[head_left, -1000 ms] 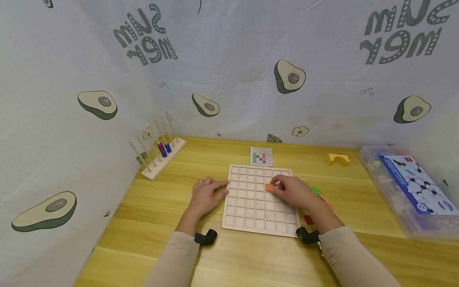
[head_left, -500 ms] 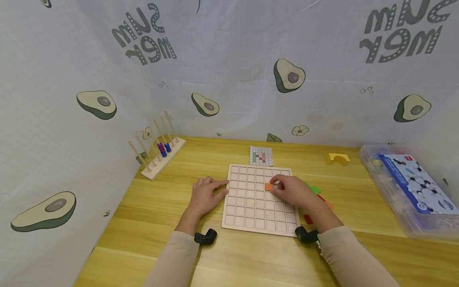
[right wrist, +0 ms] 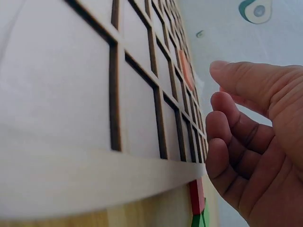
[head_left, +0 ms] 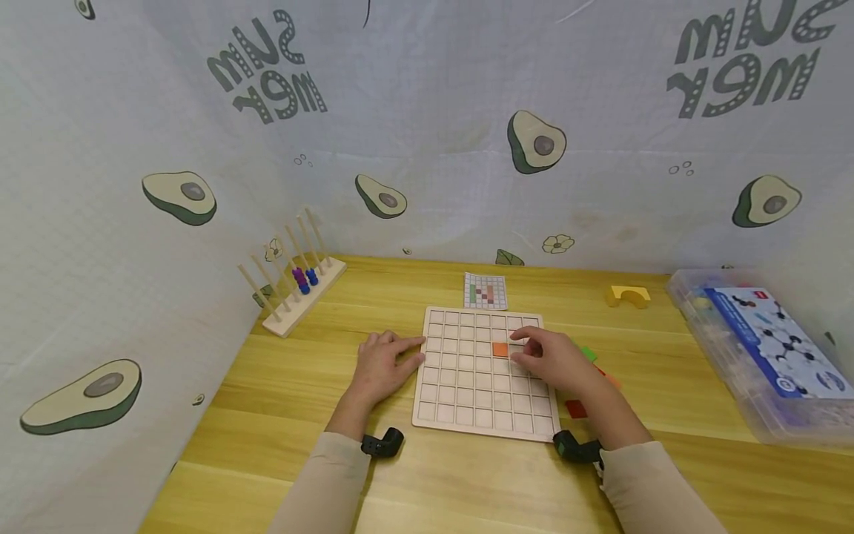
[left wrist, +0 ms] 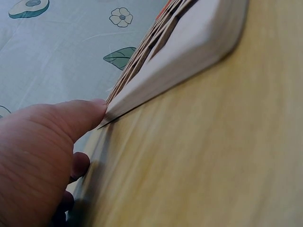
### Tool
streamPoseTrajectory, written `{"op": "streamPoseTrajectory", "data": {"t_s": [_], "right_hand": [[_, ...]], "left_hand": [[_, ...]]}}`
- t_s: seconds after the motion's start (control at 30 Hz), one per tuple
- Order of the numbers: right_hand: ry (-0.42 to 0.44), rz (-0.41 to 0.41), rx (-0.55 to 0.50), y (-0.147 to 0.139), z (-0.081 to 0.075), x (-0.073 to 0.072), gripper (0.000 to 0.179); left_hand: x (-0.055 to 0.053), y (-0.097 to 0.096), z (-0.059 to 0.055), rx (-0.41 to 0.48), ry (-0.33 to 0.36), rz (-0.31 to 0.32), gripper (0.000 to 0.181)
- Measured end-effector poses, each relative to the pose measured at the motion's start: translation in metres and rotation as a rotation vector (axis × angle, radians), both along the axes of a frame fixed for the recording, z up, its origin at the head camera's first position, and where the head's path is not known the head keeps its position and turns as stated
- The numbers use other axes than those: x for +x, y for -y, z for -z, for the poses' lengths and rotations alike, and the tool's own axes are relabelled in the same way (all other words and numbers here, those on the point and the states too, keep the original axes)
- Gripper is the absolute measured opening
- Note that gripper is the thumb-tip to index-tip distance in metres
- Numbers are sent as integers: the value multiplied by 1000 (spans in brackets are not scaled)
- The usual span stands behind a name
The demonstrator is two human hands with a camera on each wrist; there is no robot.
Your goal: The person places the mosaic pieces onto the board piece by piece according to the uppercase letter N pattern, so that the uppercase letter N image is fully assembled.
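A pale wooden grid board lies on the table, with a single orange square tile sitting in one of its cells. Just right of that tile, over the board, is my right hand; thumb and index finger are apart and nothing is between them. In the right wrist view its other fingers curl loosely. My left hand rests on the table, index finger and thumb touching the board's left edge. The left wrist view shows one of its fingertips against the board's side. Behind the board lies a printed pattern card.
Green, orange and red tiles lie right of the board, partly behind the right arm. A peg rack with beads stands back left. A yellow arch block and a clear plastic box are at right.
My right hand has let go of the orange tile and moved slightly right; the tile stays in its cell. The left hand has not moved.
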State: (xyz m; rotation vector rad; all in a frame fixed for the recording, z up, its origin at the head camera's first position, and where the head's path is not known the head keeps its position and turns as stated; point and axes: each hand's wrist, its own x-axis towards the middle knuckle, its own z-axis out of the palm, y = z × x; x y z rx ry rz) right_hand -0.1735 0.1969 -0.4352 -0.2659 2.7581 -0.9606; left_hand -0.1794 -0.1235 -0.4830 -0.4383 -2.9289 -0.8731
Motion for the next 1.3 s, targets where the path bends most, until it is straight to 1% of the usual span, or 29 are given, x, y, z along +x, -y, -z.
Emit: {"op": "streamPoseTrajectory", "data": {"t_s": [0.13,0.3,0.5,0.73,0.93,1.1,1.2,1.3], "right_hand": [[-10,34,-8,-7,-3,9,36],[-6,66,16,-19,-4,21,36],[0,86,17,-46,-4,33,40],[36,93,4,-79,-3,39,44],[62,129,-18,-106,1,42,48],[59,145,29,-124,6,43,48],[54,134,59,-132,9,44,46],[57,115,61,-140,10,45,41]], "left_hand": [[0,0,0,3,-6,-3,35],[0,0,0,-2,1,-3,36],[0,0,0,-11,7,-8,36],[-1,0,0,-14,4,-8,36],[-1,0,1,-7,8,-5,36],[-1,1,1,-5,10,-7,36],[-2,1,2,-4,8,-6,36],[-2,1,1,-1,2,-1,36]]}}
